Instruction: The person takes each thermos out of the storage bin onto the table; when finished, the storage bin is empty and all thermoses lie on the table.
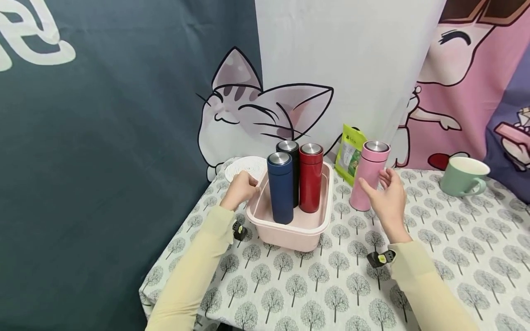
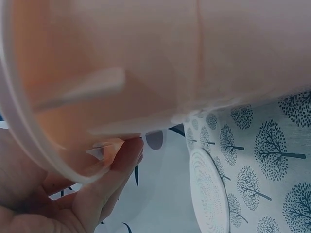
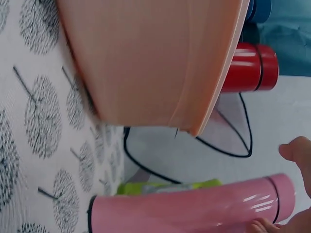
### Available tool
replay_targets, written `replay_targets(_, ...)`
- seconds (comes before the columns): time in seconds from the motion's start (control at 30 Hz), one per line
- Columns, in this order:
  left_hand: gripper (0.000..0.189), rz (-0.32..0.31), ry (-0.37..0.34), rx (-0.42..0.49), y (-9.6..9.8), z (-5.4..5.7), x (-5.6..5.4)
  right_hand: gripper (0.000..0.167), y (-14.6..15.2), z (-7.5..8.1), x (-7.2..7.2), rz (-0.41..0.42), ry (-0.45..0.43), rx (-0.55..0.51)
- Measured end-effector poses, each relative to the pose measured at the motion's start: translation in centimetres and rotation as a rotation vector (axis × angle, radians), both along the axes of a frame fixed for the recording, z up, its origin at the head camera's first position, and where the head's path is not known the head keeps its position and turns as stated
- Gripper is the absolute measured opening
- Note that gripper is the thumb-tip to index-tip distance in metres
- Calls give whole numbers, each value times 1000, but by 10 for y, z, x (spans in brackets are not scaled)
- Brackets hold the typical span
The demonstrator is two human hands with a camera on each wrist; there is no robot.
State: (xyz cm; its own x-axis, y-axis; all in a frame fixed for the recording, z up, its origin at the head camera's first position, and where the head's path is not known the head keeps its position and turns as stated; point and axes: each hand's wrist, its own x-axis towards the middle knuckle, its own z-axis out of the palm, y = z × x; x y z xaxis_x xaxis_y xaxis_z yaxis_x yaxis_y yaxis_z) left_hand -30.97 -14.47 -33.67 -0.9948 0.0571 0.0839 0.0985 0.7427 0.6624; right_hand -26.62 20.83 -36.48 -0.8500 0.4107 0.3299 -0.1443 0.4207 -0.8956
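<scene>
A pale pink plastic bin (image 1: 290,235) stands on the table, holding a blue bottle (image 1: 281,193), a black bottle (image 1: 296,161) and a red bottle (image 1: 310,184), all upright with silver lids. My left hand (image 1: 241,189) grips the bin's left rim; the left wrist view shows the fingers around the rim (image 2: 36,131). To the right of the bin, a pink bottle (image 1: 374,161) stands upright on the cloth. Around its right side is my right hand (image 1: 390,204), thumb and fingers spread. In the right wrist view, the thumb (image 3: 294,148) is apart from the pink bottle (image 3: 189,206), with fingertips near its lid end.
Behind the pink bottle stands a green packet (image 1: 345,151). A green mug (image 1: 464,177) sits at the far right, and a white round mat (image 1: 244,166) lies behind my left hand. Tree-patterned cloth (image 1: 314,299) covers the table, and printed curtains hang behind it.
</scene>
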Motion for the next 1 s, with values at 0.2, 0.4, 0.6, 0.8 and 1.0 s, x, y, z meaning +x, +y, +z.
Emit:
replay_targets(0.2, 26, -4, -3, 9, -4, 3, 0, 69, -19, 7, 2, 23, 117, -69)
replay_targets(0.4, 26, -8, 12, 1, -6, 3, -3, 75, -35, 12, -7, 103, 110, -65)
replay_targets(0.6, 24, -5, -13, 19, -4, 2, -2, 84, -45, 7, -22, 212, 17, -24)
replay_targets(0.8, 24, -6, -11, 5, -3, 0, -2, 89, -56, -1, -37, 304, -38, 37)
replay_targets(1.0, 25, -3, -18, 12, -2, 1, -1, 88, -66, -2, -48, 331, -75, 108)
